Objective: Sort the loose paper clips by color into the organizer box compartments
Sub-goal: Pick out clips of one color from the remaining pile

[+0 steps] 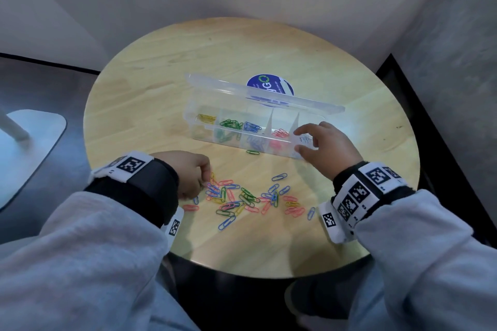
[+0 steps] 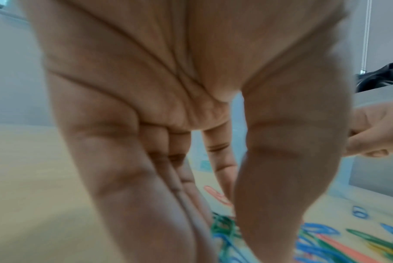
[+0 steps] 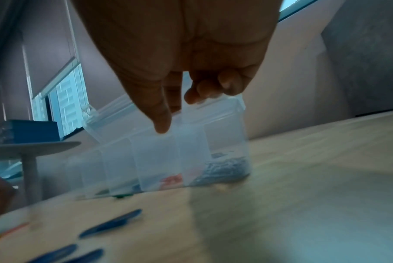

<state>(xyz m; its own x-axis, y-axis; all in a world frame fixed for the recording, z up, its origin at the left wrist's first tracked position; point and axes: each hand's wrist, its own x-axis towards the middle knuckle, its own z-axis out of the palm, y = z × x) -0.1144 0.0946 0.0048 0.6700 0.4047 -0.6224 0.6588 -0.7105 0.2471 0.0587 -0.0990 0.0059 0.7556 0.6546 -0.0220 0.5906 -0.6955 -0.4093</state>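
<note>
A clear organizer box (image 1: 188, 113) stands mid-table with its lid (image 1: 269, 94) tipped back. Its compartments hold yellow, green, blue, red and silver clips from left to right. Loose coloured paper clips (image 1: 242, 199) lie scattered in front of it. My left hand (image 1: 205, 180) reaches down onto the pile's left edge beside a yellow clip (image 1: 212, 177). In the left wrist view its thumb and index finger (image 2: 232, 208) come together low down, and the tips are hidden. My right hand (image 1: 301, 142) hovers over the box's right end, fingers relaxed and holding nothing (image 3: 176, 115).
One green clip (image 1: 252, 152) lies alone against the box's front wall. A round blue sticker (image 1: 270, 87) shows behind the lid. The round wooden table (image 1: 161, 75) sits in a wall corner. A white stand base (image 1: 32, 137) rests on the floor to the left.
</note>
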